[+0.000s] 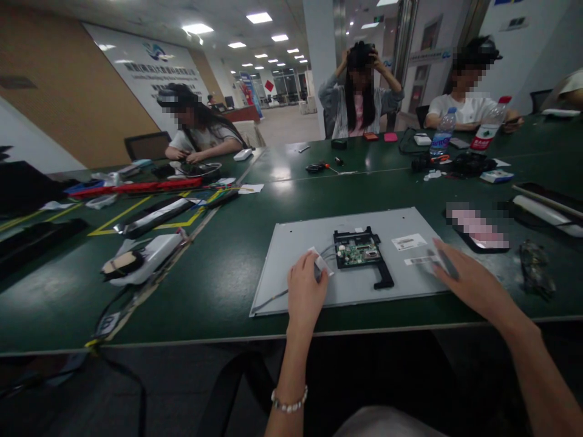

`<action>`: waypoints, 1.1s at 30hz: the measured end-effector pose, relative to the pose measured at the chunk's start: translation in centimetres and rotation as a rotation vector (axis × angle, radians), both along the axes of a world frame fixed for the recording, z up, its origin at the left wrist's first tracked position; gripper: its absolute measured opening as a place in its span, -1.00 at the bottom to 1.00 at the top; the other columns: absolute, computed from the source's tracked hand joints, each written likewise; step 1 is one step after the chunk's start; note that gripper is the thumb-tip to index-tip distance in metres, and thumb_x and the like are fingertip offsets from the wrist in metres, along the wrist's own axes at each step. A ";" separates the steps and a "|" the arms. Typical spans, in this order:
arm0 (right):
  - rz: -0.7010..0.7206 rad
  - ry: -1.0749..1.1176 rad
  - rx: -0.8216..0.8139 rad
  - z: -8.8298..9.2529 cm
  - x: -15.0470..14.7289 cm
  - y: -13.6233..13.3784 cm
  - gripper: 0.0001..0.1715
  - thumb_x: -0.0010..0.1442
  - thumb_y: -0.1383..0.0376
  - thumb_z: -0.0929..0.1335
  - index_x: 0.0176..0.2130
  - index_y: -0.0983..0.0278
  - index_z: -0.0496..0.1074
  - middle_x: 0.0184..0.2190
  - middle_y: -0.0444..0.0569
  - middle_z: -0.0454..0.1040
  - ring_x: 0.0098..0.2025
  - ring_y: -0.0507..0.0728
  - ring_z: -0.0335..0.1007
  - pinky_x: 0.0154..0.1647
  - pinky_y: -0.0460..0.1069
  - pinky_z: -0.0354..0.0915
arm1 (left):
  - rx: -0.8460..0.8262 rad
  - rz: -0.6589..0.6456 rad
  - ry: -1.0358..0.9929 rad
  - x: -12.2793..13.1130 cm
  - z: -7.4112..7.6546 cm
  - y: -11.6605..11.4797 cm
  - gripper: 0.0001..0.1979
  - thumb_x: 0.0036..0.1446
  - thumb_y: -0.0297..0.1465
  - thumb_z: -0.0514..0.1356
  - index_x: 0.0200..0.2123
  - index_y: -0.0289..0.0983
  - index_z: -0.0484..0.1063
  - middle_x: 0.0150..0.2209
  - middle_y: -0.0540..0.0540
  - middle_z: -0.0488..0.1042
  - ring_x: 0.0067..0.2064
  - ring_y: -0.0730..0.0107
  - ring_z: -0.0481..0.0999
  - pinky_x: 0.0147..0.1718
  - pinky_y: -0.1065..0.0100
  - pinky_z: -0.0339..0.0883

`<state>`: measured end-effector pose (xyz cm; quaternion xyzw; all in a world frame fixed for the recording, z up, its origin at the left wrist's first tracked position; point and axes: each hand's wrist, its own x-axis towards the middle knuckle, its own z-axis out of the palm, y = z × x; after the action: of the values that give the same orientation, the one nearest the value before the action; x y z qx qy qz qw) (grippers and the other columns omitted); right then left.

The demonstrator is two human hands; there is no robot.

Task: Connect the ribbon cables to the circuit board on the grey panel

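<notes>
A grey monitor back panel [296,243] lies flat on the green table in front of me. At its middle sits a green circuit board [357,252] in a black plastic frame [381,278], with pale cables running left from it. My left hand [306,290] rests on the panel left of the board, fingers pinched on a small white tape tab [321,262] at the cable ends. My right hand [464,280] lies on the panel's right edge near a barcode sticker [416,261], curled round a thin dark tool [444,262].
A dark tray [483,240] lies right of the panel, with a black part [535,267] beyond. White and black monitor parts [146,255] lie left. Three people sit at the far side, with water bottles [444,132], screwdrivers [323,167] and small tools. The table's front edge [182,340] is close.
</notes>
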<state>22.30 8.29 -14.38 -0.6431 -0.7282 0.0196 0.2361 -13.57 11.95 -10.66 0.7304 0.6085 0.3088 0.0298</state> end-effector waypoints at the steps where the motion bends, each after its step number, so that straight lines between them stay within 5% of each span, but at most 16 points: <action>1: 0.011 -0.012 -0.020 -0.5 0.7 -0.1 -0.31 0.32 0.03 0.17 0.33 0.24 0.07 0.27 0.13 0.24 0.23 0.34 0.24 0.22 0.29 0.19 | 0.018 -0.008 -0.026 0.0 -0.1 0.0 -0.70 0.13 -0.48 0.17 -0.04 -0.27 0.36 0.12 -0.24 0.39 0.16 0.08 0.36 0.16 0.01 0.19; 8: 0.126 -0.133 -0.069 -1.3 0.7 -0.3 -0.35 0.34 0.00 0.14 0.30 0.20 0.15 0.34 0.03 0.10 0.37 0.31 -0.05 0.30 0.28 0.07 | 0.190 0.037 -0.169 0.0 0.3 -0.7 -0.73 0.23 -0.42 0.10 0.01 -0.27 0.34 0.16 -0.25 0.31 0.29 0.08 0.16 0.25 -0.01 0.10; 14: 0.143 -0.184 -0.099 -0.8 -1.3 0.2 -0.26 0.30 -0.09 0.14 0.33 0.18 0.13 0.37 0.02 0.03 0.37 0.36 -0.09 0.28 0.32 0.07 | 0.321 0.095 -0.143 0.6 1.4 -2.0 -0.74 0.26 -0.42 0.07 0.02 -0.25 0.31 0.19 -0.26 0.25 0.34 0.10 0.07 0.26 -0.03 0.08; 27: 0.366 -0.090 -0.131 2.0 -12.4 2.2 -0.15 0.25 -0.16 0.20 0.36 0.17 0.04 0.41 0.14 -0.16 0.42 0.37 -0.33 0.34 0.29 -0.12 | 0.402 0.075 -0.144 0.6 1.5 -2.2 -0.64 0.27 -0.44 0.05 0.13 -0.29 0.20 0.19 -0.30 0.25 0.32 0.13 0.12 0.26 0.01 0.08; 33: 0.360 -0.120 -0.173 3.0 -17.6 4.0 -0.16 0.23 -0.08 0.28 0.31 0.31 0.15 0.35 0.30 -0.01 0.38 0.47 -0.21 0.29 0.31 -0.03 | 0.367 0.068 -0.120 0.6 1.2 -2.2 -0.62 0.27 -0.46 0.04 0.14 -0.27 0.20 0.20 -0.29 0.23 0.33 0.11 0.10 0.26 -0.02 0.09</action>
<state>4.67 12.32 -11.42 -0.5205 -0.8398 0.0853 0.1289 -13.00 9.76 -9.47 0.6829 0.5633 0.4585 -0.0783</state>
